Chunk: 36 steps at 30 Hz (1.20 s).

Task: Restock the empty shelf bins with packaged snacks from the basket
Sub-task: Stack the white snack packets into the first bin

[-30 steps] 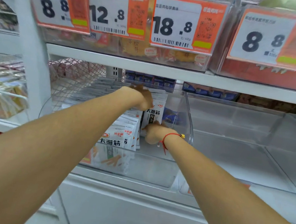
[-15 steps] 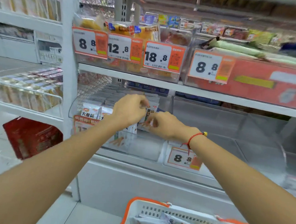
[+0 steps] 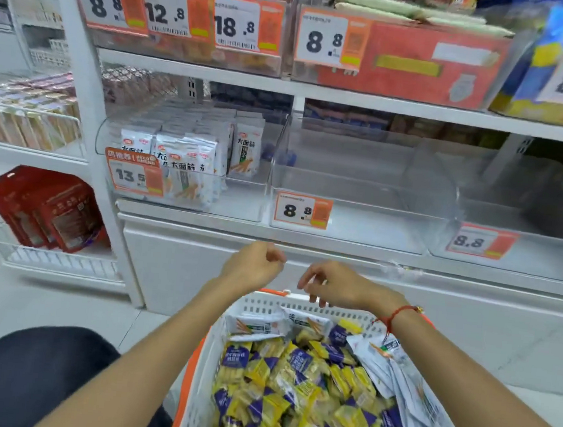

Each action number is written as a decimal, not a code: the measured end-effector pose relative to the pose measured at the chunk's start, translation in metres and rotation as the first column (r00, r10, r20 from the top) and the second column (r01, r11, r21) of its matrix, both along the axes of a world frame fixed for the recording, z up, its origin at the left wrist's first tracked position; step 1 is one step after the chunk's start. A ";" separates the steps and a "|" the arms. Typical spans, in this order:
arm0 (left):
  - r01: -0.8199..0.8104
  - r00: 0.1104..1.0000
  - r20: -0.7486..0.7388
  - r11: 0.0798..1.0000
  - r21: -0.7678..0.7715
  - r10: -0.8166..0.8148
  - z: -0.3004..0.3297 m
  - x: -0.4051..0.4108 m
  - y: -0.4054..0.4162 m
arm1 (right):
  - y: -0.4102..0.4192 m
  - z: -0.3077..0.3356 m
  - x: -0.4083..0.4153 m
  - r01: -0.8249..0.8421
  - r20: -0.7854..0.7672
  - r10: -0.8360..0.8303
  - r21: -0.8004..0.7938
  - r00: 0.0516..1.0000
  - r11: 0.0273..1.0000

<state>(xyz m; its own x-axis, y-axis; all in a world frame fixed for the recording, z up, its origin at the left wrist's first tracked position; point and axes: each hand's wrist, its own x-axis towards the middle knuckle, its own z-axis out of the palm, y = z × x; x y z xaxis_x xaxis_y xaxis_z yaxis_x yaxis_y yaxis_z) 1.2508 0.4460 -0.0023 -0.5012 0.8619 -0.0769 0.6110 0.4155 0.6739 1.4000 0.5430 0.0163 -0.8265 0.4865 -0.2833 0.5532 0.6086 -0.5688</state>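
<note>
Both hands have drawn back from the clear plastic shelf bin [image 3: 189,156] of white packets: left hand [image 3: 251,265] loosely curled, right hand [image 3: 331,283] slack-fingered, neither holding anything. Below them, the white perforated plastic basket [image 3: 212,344] holds glossy yellow-and-purple snack packets [image 3: 291,386].

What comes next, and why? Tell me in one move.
Probably lower the right hand into the basket and grab a white packet. Both hands hover empty over it, and the left bin holding the same white packets has room.
</note>
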 end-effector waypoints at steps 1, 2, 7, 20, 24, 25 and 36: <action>0.015 1.000 0.023 1.000 -0.024 -0.015 -0.013 0.007 -0.001 | 0.000 -0.014 0.011 0.017 0.013 -0.017 -0.013 1.000 1.000; 0.027 0.999 0.039 0.998 -0.050 -0.025 -0.026 0.012 -0.002 | 0.000 -0.028 0.021 0.033 0.024 -0.033 -0.025 0.999 0.999; 0.016 0.997 -0.072 0.970 -0.243 -0.035 -0.096 0.014 -0.011 | 0.000 -0.104 0.061 0.118 0.071 -0.111 -0.099 0.991 0.988; -0.015 0.962 -0.248 0.884 -0.468 -0.115 -0.197 -0.009 -0.008 | 0.006 -0.195 -0.036 -0.044 0.050 0.030 0.303 0.998 0.952; -0.076 0.873 -0.460 0.887 -0.455 -0.162 -0.207 -0.016 -0.004 | 0.006 -0.211 -0.059 -0.106 0.164 0.035 0.450 0.986 0.887; -0.079 0.862 -0.478 0.884 -0.460 -0.172 -0.208 -0.017 -0.005 | 0.006 -0.211 -0.060 -0.088 0.166 0.011 0.466 0.986 0.880; 0.229 0.898 -0.274 0.898 -0.377 -0.344 -0.185 0.008 -0.028 | 0.005 -0.172 0.008 -0.140 0.342 -0.036 0.476 0.939 0.868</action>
